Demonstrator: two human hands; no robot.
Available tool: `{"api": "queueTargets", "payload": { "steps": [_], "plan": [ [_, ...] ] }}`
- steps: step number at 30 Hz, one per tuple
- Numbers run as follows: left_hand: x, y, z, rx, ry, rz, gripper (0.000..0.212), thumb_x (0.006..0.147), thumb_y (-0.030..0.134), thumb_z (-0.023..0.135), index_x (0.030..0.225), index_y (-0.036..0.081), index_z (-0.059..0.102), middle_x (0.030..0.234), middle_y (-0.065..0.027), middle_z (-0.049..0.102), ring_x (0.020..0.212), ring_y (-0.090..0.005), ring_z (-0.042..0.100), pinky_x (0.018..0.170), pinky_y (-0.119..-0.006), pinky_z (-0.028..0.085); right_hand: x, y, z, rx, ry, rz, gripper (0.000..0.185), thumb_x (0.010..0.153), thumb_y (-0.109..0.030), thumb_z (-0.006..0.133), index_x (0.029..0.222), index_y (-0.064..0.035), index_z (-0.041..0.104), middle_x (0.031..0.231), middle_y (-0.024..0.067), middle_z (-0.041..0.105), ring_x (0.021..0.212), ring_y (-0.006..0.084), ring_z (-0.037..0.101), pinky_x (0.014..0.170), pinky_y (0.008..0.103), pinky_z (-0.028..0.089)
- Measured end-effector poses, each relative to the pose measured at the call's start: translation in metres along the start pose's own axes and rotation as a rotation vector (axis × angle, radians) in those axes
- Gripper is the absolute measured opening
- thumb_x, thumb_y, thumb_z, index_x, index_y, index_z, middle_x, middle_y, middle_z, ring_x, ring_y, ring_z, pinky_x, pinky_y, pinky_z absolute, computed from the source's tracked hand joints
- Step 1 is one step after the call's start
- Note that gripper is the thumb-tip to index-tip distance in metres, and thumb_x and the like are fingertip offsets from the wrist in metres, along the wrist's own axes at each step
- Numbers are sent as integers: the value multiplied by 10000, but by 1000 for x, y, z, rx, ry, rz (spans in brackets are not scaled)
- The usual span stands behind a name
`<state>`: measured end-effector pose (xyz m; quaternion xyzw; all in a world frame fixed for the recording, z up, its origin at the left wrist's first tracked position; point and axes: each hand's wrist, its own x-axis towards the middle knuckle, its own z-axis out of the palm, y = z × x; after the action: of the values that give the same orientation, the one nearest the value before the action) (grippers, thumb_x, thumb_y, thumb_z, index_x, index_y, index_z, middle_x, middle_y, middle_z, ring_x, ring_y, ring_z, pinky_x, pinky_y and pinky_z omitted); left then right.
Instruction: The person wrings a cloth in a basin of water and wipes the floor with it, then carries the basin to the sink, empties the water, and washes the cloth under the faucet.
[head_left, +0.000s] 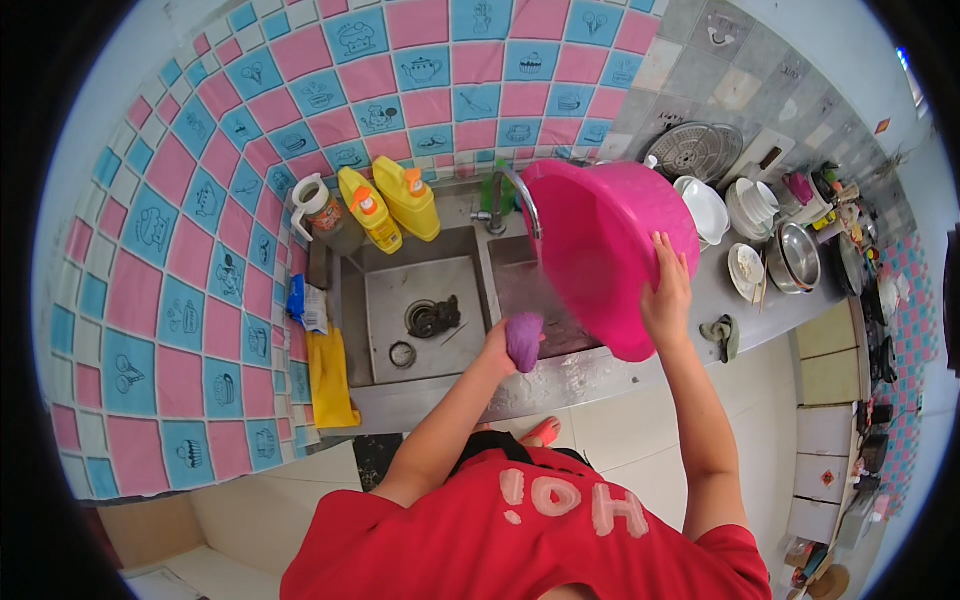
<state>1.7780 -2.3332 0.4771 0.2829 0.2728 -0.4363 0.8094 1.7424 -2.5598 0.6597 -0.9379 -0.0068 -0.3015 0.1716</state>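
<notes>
My left hand (498, 349) is closed around a bunched purple cloth (524, 342), held over the front rim of the double-bowl steel sink (420, 381). A large pink plastic basin (630, 202) is tilted on its side above the right bowl (517, 296), its opening facing left. The fingers of my right hand (667, 296) lie on the basin's outer side, while the thumb is hidden. Beside the basin's opening stands the curved metal faucet (517, 191). In the left bowl (390, 300), a dark scouring pad (442, 316) rests by the drain, with a round strainer (403, 354) nearer me.
Two yellow detergent bottles (388, 206) and a jug (319, 206) stand behind the left bowl. A yellow cloth (330, 382) hangs at the left edge. To the right are stacked white bowls (750, 206), plates with chopsticks (746, 274), steel basins (795, 259) and a grey rag (721, 336).
</notes>
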Motion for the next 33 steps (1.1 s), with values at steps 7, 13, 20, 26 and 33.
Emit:
{"api": "queueTargets", "payload": {
  "steps": [7,13,20,26,33],
  "plan": [
    [-17,22,-7,-106,39,86,409,895,344,288,1060,94,566,1005,-191,607,810,-287,606,600,-364,478,-16,-1,-5,-139,102,-73,560,689,128,440,1232,-12,451,1221,107,525,1209,253,442,1022,496,260],
    [-19,35,-8,-93,13,93,384,888,317,318,1068,84,564,998,-146,613,831,-288,607,632,-368,489,-19,-8,-7,-229,160,-112,530,710,123,441,1222,-15,459,1217,92,532,1193,257,461,1006,518,268],
    [-32,49,-7,-37,28,186,384,905,285,294,1048,54,565,982,-90,622,885,-271,598,746,-381,490,-23,-31,-5,10,180,102,541,678,117,467,1205,-5,463,1215,118,528,1179,288,469,1000,454,314],
    [-4,61,-29,-99,37,269,393,912,303,303,1071,38,546,998,-90,613,925,-254,588,811,-388,475,-42,-1,19,355,343,544,503,669,99,502,1166,35,460,1094,166,564,1037,249,552,893,313,416],
    [-45,75,29,48,170,424,306,902,267,415,1077,47,535,1062,-77,587,970,-216,570,846,-376,456,-71,35,56,900,435,1064,460,643,135,508,1091,34,479,991,103,584,847,165,585,709,258,466]
  ]
}}
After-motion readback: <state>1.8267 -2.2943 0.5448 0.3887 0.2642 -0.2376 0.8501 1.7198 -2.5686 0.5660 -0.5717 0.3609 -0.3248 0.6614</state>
